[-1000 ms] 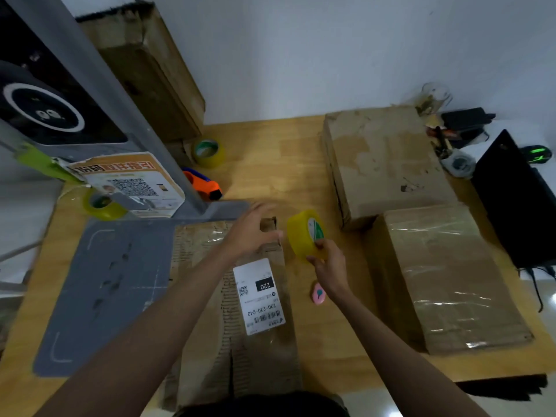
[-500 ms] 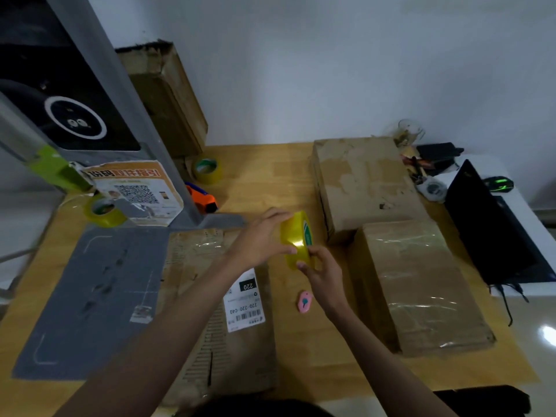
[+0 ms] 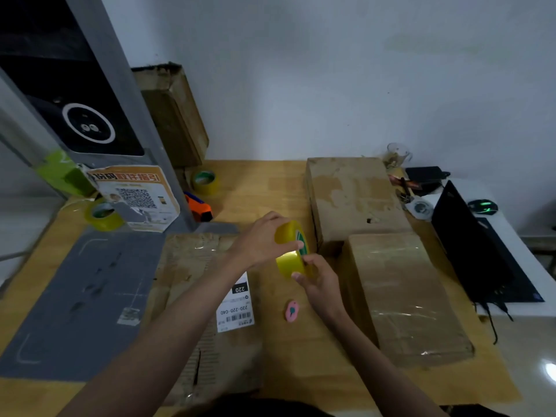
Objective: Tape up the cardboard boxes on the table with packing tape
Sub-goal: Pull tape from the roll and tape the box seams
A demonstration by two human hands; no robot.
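Tape came first at this stage: both hands held the yellow packing tape roll (image 3: 291, 249) in the air above the wooden table (image 3: 249, 188), between the flat box with the shipping label (image 3: 210, 299) and the two boxes on the right. The left hand (image 3: 260, 240) curled over the roll's top, thumb on its outer face; the right hand (image 3: 320, 276) gripped it from beneath, fingers at the edge – probably hunting for the loose end, though no free strip was visible.

Judging by the table, the job was partly done. The near right box (image 3: 403, 293) showed glossy bands of clear tape across its top and looked sealed. The far right box (image 3: 352, 197) showed torn paper patches and no obvious fresh tape. The labelled box carried some shiny tape near its far end, but a slit ran open along its near part – likely the next one to seal. A pink cutter (image 3: 291, 311) lay on the table just below the hands, ready for trimming.
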